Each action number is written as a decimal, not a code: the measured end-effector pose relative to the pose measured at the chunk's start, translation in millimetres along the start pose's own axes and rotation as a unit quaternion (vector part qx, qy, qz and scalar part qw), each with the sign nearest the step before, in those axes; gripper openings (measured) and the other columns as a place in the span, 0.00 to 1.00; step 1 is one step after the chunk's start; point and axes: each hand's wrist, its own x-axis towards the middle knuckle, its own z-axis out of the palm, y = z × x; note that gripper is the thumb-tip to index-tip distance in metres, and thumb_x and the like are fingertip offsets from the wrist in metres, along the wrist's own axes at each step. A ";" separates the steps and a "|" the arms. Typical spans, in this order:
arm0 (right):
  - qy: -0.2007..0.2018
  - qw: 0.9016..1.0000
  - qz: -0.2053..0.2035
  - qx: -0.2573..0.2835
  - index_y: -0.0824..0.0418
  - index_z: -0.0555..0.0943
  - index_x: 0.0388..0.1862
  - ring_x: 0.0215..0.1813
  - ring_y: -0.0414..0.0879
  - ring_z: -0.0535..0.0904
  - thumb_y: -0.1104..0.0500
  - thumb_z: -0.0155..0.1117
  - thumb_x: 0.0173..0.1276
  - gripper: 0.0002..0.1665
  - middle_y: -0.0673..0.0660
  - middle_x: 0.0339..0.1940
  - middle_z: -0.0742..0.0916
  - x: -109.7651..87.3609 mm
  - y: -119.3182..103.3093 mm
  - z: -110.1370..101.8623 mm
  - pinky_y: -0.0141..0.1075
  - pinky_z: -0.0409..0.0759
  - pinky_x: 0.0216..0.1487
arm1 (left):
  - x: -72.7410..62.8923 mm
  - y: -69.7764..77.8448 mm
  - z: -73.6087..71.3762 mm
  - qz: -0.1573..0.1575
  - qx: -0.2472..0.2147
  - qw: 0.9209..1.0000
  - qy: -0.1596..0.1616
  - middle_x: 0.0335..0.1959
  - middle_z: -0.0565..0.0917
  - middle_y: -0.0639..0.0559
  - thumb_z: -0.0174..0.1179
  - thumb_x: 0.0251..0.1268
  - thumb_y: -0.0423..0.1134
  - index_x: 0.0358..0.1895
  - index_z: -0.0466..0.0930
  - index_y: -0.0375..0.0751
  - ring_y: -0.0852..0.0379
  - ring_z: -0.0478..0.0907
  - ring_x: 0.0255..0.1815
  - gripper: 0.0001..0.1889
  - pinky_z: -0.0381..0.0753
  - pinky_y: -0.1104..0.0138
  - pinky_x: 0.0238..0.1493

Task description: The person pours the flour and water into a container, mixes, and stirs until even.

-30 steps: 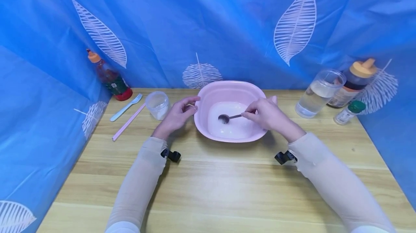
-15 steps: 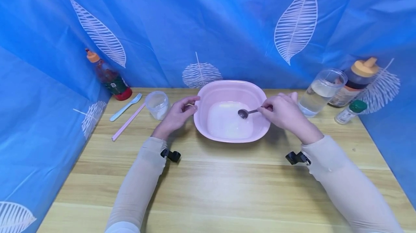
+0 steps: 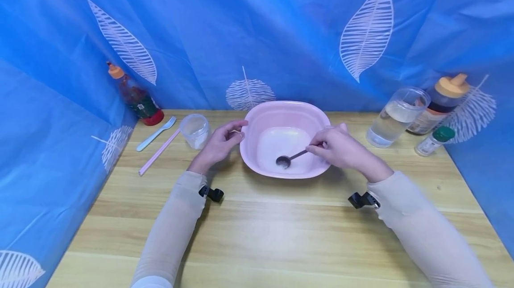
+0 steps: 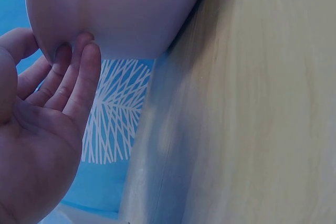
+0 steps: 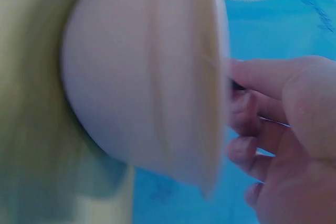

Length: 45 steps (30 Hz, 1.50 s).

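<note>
A pink basin (image 3: pixel 289 116) with a shiny, whitish bottom stands on the wooden table (image 3: pixel 265 234). My left hand (image 3: pixel 218 143) grips its left rim; in the left wrist view the thumb lies over the rim and the fingers (image 4: pixel 86 77) curl beneath it. My right hand (image 3: pixel 341 147), above the basin's right rim, pinches the handle of a small dark spoon (image 3: pixel 283 162). The spoon's bowl is low inside the basin, toward the near side. Only a dark bit of handle shows in the right wrist view, the basin wall (image 5: pixel 131 66) hiding the rest.
Left of the basin are a plastic cup (image 3: pixel 195 132), a pink stick (image 3: pixel 158 153), a pale blue fork (image 3: pixel 156 134) and a red sauce bottle (image 3: pixel 140 100). To the right stand a glass of water (image 3: pixel 391 121), a dark sauce bottle (image 3: pixel 439 103) and a green-capped jar (image 3: pixel 434 141).
My right hand first moved right, carrying the spoon toward the basin's right side, then back left and nearer, bringing it to the near side. My left hand stays at the rim.
</note>
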 end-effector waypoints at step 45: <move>0.097 0.992 0.069 -0.033 0.62 0.94 0.35 0.38 0.55 0.83 0.55 0.73 0.75 0.12 0.54 0.27 0.93 30.3 -3.2 17.7 0.54 0.58 0.57 | -1.1 0.0 0.2 0.016 0.009 1.000 0.003 0.60 0.83 0.39 0.59 0.82 0.39 0.77 0.75 0.43 0.50 0.82 0.51 0.24 0.83 0.45 0.59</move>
